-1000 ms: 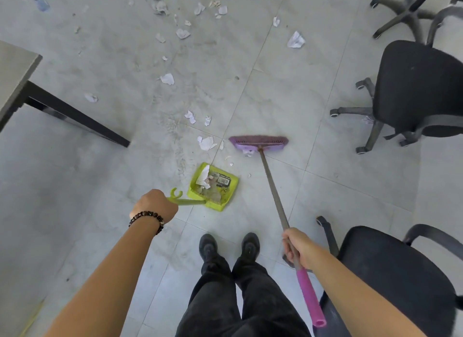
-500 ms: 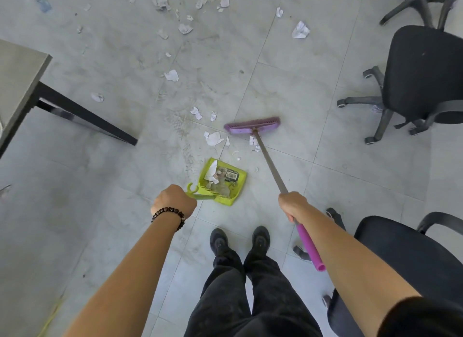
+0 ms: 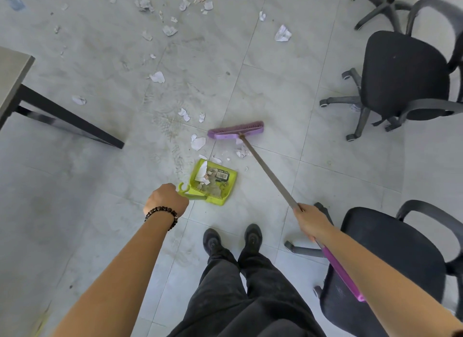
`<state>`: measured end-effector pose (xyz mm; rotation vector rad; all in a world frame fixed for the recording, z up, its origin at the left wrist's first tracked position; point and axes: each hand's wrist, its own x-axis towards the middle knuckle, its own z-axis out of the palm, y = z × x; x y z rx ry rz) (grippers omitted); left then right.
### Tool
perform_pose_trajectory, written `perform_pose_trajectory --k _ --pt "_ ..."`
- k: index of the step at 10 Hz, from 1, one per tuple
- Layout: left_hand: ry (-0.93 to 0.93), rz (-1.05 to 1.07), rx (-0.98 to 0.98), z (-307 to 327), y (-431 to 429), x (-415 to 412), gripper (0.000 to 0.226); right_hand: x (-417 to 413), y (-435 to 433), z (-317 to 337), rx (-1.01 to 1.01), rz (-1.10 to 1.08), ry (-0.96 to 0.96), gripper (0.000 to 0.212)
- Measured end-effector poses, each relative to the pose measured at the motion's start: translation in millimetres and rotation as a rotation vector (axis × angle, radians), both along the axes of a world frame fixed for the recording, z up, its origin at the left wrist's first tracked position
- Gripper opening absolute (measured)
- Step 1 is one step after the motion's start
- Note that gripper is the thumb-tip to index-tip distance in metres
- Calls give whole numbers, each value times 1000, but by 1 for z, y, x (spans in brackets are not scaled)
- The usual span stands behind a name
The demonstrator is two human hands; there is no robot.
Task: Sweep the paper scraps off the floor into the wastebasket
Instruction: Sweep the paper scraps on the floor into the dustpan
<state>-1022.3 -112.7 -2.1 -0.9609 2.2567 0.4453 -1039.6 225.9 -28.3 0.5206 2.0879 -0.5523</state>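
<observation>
My left hand grips the handle of a lime-green dustpan lying flat on the grey tile floor, with torn paper and a barcode label inside. My right hand holds the metal shaft of a purple broom, whose head rests on the floor just beyond the dustpan. A few white paper scraps lie between the broom head and the pan's mouth, and another scrap sits left of the head. Several more scraps are scattered farther away. No wastebasket is visible.
A black office chair stands close at my right, another chair farther right. A table corner with a black leg is at the left. My black shoes stand just behind the dustpan.
The broom head has moved away from the dustpan, leaving small scraps in front of the pan. My right hand slid up the shaft. The dustpan stays in place.
</observation>
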Motion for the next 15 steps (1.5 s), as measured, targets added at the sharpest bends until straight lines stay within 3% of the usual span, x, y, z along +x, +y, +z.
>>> perform_pose_trajectory --k 1,2,4,5,6,7,9,10,11,12,13,14,15 --pt "42 19 26 -1 0 1 35 -30 -23 -5 6 6 28 27" --pt "47 10 23 -2 0 1 17 -49 -52 -18 32 -11 -29 20" --pt "50 -8 3 -3 0 -4 15 4 -89 -11 -38 -33 -232 9" --pt "33 -23 13 -3 -2 -7 16 30 -73 8 -177 -129 -256 31" --pt "26 -16 18 -1 -1 -8 18 12 -46 36 -283 -448 -525 43" --pt "17 -9 13 2 0 -6 18 -9 -33 66 -375 -542 -615 40" --pt "16 7 -1 2 0 0 19 -15 -66 85 -385 -374 -413 29" --pt "14 8 1 1 -1 3 21 -17 -91 68 -355 -157 -164 26" --pt "14 7 3 0 -3 5 23 -11 -114 48 -270 -42 -63 18" --pt "13 12 -3 -3 -3 6 23 -2 -122 33 -162 143 -154 13" --pt "5 13 -1 -2 -2 5 22 13 -114 39 -24 262 -279 24" --pt "5 19 10 3 -3 2 17 16 -92 46 -8 294 -311 19" --pt "9 20 24 7 -3 4 18 -1 -68 58 -195 141 -241 22"
